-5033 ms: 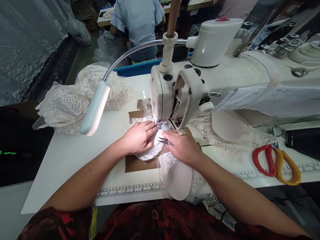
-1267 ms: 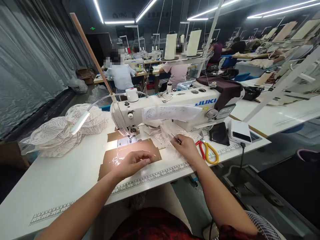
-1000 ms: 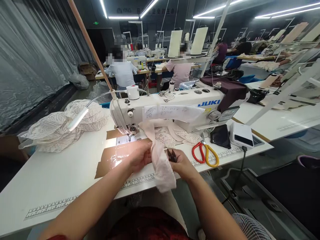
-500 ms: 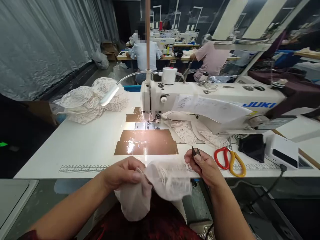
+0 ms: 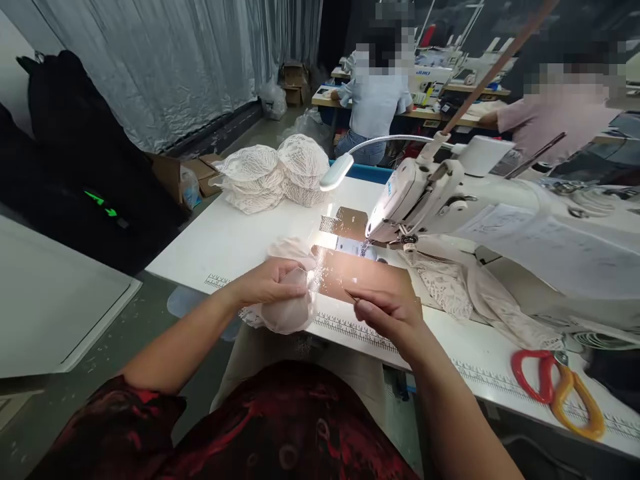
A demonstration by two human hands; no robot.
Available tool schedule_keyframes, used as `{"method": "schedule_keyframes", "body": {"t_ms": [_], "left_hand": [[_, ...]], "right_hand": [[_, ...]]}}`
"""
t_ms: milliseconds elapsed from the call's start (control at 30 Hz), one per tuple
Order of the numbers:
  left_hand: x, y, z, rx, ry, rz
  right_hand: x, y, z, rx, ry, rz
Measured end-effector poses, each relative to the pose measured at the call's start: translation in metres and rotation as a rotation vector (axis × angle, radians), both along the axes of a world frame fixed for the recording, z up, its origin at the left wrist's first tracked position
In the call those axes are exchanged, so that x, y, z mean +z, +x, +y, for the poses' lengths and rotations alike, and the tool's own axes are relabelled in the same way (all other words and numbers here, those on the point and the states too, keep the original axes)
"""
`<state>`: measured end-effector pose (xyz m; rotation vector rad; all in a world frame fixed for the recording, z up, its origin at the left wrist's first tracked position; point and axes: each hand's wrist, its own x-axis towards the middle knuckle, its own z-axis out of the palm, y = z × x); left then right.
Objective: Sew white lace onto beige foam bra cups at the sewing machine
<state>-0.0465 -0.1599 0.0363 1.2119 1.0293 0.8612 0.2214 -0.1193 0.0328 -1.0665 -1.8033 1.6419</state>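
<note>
My left hand [image 5: 267,283] pinches a thin, pale, cup-shaped piece of fabric [image 5: 290,313] with a lacy edge over the table's front edge. A fine light thread seems to stand out from it near the fingertips. In my right hand [image 5: 395,317] are small dark thread snips [image 5: 351,295], their tips pointing left toward the fabric but apart from it. Most of the snips is hidden in the palm. Both hands are in front of the white sewing machine [image 5: 407,197], beside the brown taped plate [image 5: 370,277].
Lacy white cups [image 5: 253,183] lie stacked at the back left, beneath a small lamp [image 5: 336,172]. Lace cloth [image 5: 445,287] rests below the machine arm. Scissors with red and yellow handles [image 5: 560,387] lie on the right. Two people [image 5: 373,97] sit at machines beyond.
The view has swung left. My left hand has raised the fabric from over my lap to the table edge by the brown plate. My right hand, with the snips, has come closer to it.
</note>
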Motion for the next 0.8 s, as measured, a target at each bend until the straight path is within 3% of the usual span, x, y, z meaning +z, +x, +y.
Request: {"method": "schedule_keyframes", "body": {"t_ms": [133, 267, 400, 800], "left_hand": [[-0.001, 0.002, -0.006, -0.098, 0.029, 0.020], [-0.002, -0.001, -0.007, -0.161, 0.094, 0.091], [-0.002, 0.000, -0.006, -0.187, 0.167, 0.081], [-0.009, 0.008, 0.001, -0.164, 0.173, 0.049]], "right_hand": [[-0.003, -0.038, 0.004, 0.125, -0.099, 0.023], [-0.010, -0.057, 0.003, 0.156, -0.218, 0.125], [-0.013, -0.062, 0.000, 0.171, -0.266, 0.177], [-0.015, -0.058, -0.004, 0.124, -0.453, 0.308]]}}
